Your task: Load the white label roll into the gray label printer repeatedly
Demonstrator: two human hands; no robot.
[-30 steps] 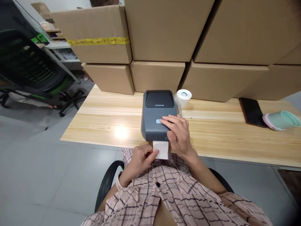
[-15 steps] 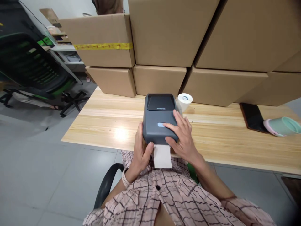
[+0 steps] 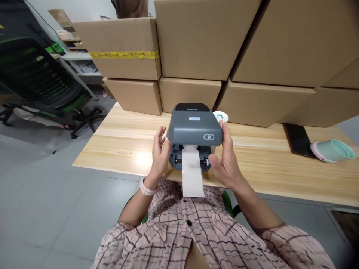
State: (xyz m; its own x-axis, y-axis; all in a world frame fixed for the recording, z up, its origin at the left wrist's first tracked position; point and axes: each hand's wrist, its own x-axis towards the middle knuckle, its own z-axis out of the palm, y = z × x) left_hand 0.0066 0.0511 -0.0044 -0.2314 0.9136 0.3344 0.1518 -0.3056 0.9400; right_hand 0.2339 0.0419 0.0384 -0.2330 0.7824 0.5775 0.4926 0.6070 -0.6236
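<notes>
A dark grey label printer point(image 3: 196, 127) stands near the table's front edge with its lid raised, showing the roller inside. A white paper strip point(image 3: 192, 175) runs out of its front and hangs toward my lap. At the printer's left side is my left hand point(image 3: 160, 155), its thumb by the lid's corner and its fingers apart. My right hand point(image 3: 228, 160) is at the right side, fingers along the lid's right edge and thumb spread below. A white label roll point(image 3: 221, 115) stands behind my right fingertips, partly hidden.
Stacked cardboard boxes point(image 3: 190, 93) line the back of the wooden table point(image 3: 112, 149). A black phone point(image 3: 298, 140) and a green and pink cup point(image 3: 333, 150) lie at the right. An office chair point(image 3: 42, 82) stands at the left; a person's head shows behind the boxes.
The printer's lid has swung up from closed, uncovering the inside. My right hand has moved from the lid's top to its right edge, and my left hand has shifted slightly left and up.
</notes>
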